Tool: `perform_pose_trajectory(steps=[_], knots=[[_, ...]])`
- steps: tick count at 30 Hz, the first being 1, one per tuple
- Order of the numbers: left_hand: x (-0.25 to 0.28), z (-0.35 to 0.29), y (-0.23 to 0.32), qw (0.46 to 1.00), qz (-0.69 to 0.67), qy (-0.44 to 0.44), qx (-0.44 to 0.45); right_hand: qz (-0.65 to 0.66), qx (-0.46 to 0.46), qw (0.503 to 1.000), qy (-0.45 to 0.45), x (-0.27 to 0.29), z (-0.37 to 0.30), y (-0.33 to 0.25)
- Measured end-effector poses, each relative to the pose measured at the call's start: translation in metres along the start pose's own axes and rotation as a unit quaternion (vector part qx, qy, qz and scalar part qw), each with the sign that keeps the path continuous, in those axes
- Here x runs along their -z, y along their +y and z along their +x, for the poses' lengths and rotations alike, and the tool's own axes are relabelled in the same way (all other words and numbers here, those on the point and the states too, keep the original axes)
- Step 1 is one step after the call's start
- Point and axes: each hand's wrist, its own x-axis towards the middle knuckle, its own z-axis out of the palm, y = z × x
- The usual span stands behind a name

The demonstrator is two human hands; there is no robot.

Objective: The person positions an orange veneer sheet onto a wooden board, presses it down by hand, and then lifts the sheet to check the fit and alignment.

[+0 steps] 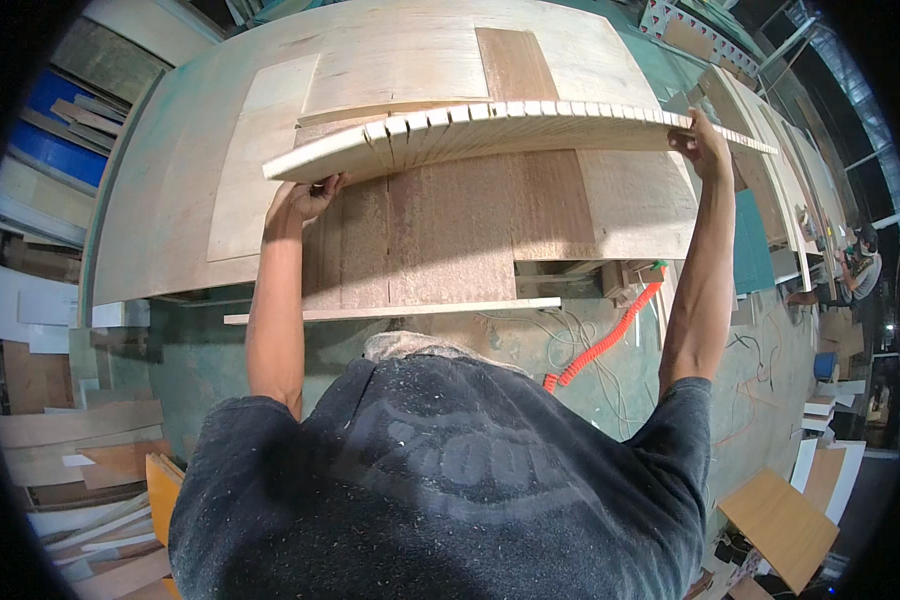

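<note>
A long, pale wooden board (460, 138) with a slotted edge is held over the large wood-topped table (165, 195), toward twelve o'clock, gently bowed, its long axis running nine to three. The left hand (308, 198) grips its nine-o'clock end, the right hand (708, 150) near three. The board's far face is hidden.

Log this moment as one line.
left hand: grips board near left end | right hand: grips near right end | board: slotted, held over table | orange coil: hangs at near edge
</note>
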Motion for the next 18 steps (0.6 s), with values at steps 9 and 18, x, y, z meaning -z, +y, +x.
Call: perform_pose_trajectory(steps=[9, 18], knots=[[0.022, -0.052, -0.050, 0.955, 0.285, -0.001, 0.078, 0.179, -0.042, 0.980, 0.075, 0.055, -0.050, 0.137], [0.083, -0.025, -0.083, 0.971, 0.230, -0.006, 0.066, 0.326, -0.039, 0.929, 0.168, 0.060, -0.177, 0.259]])
